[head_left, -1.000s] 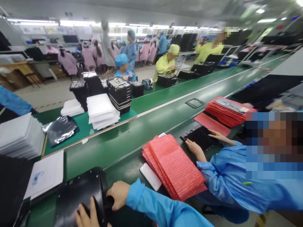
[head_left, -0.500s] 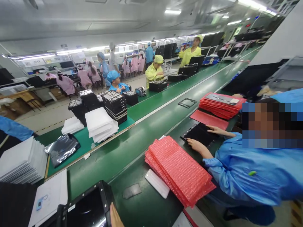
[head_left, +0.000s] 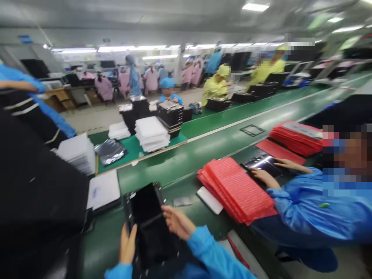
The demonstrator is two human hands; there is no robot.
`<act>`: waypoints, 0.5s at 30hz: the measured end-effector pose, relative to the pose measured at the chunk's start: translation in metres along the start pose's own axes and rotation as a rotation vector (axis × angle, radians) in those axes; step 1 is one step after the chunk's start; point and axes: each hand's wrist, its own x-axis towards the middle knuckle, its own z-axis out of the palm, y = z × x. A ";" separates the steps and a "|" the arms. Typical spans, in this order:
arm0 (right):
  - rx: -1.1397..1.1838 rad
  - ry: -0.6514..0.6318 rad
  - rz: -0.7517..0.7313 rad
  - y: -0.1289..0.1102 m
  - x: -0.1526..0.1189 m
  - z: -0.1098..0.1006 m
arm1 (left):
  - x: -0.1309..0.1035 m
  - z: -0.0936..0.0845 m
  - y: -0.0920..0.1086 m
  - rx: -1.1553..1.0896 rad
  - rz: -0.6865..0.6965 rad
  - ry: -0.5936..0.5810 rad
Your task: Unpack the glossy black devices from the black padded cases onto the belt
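Note:
A black, glossy flat panel with a dark frame (head_left: 154, 232), which looks like a display panel, lies tilted in front of me at the belt's near side. Small light spots run along its rim. My left hand (head_left: 127, 242) grips its left edge, thumb towards the front face. At its right edge my right hand (head_left: 178, 221) is closed, fingers bent over the rim. The panel's lower end is dark and blurred against my clothing. Just left of it lies a stack of white sheets (head_left: 104, 188) with a small blue item on top.
Red bubble-wrap pouches (head_left: 236, 190) are piled right of me, beside a white flat object (head_left: 209, 200). A co-worker in blue (head_left: 316, 205) handles another dark panel (head_left: 266, 166). A large black stack (head_left: 37, 186) stands at left. White foam sheets (head_left: 151, 131) sit across the green belt (head_left: 174, 166).
My view has swung left and down, bringing both hands and more of the black panel into sight. The co-worker's panel has tilted and now reflects light.

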 end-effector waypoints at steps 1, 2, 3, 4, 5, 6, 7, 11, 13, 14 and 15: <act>-0.085 0.079 -0.068 -0.010 0.003 0.003 | 0.001 -0.001 0.000 -0.085 -0.090 0.009; -0.118 0.076 -0.080 -0.018 0.005 0.007 | 0.003 -0.004 -0.001 -0.160 -0.134 -0.002; -0.144 0.056 -0.078 -0.024 0.008 0.011 | 0.005 -0.009 -0.005 -0.225 -0.147 -0.022; -0.187 0.007 -0.080 -0.028 0.009 0.014 | 0.008 -0.018 -0.012 -0.289 -0.146 -0.052; -0.208 -0.021 -0.085 -0.032 0.009 0.017 | 0.010 -0.029 -0.020 -0.334 -0.155 -0.083; -0.216 -0.031 -0.081 -0.037 0.008 0.018 | 0.012 -0.041 -0.030 -0.359 -0.175 -0.109; -0.224 -0.036 -0.077 -0.043 0.004 0.020 | 0.012 -0.054 -0.040 -0.358 -0.206 -0.115; -0.260 0.007 -0.057 -0.066 -0.017 0.038 | 0.011 -0.085 -0.066 -0.231 -0.210 0.075; -0.281 0.009 -0.059 -0.068 -0.028 0.057 | 0.004 -0.079 -0.062 -0.314 -0.161 0.076; -0.294 -0.020 -0.063 -0.065 -0.033 0.066 | -0.002 -0.073 -0.056 -0.395 -0.178 0.020; -0.313 -0.075 -0.064 -0.060 -0.038 0.075 | -0.007 -0.066 -0.050 -0.473 -0.234 -0.049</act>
